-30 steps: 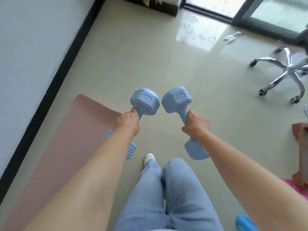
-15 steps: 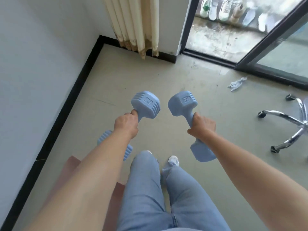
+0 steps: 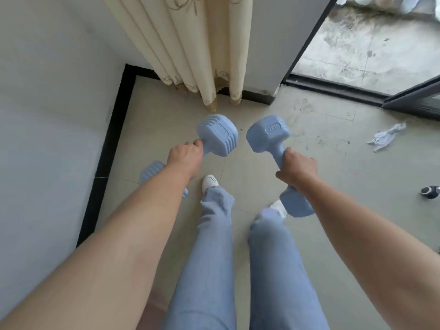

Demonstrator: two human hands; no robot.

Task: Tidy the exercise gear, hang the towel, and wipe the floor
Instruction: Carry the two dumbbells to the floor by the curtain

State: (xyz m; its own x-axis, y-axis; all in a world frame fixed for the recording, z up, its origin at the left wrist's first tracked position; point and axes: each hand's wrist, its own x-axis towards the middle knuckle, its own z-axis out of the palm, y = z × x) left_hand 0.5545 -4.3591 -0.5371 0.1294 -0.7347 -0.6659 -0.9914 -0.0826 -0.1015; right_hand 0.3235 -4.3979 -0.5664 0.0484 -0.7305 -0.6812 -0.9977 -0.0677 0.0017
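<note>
Two blue dumbbells are being carried toward the corner by the curtain (image 3: 190, 44); the left dumbbell (image 3: 217, 135) is being grasped by the left hand (image 3: 184, 158), the right dumbbell (image 3: 273, 141) by the right hand (image 3: 297, 169); setting them down is likely being called for next.

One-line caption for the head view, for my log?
Each hand, left and right, holds a blue dumbbell near the curtained corner.

Bare forearms, light blue jeans (image 3: 209, 258), white shoes (image 3: 209, 182).
</note>
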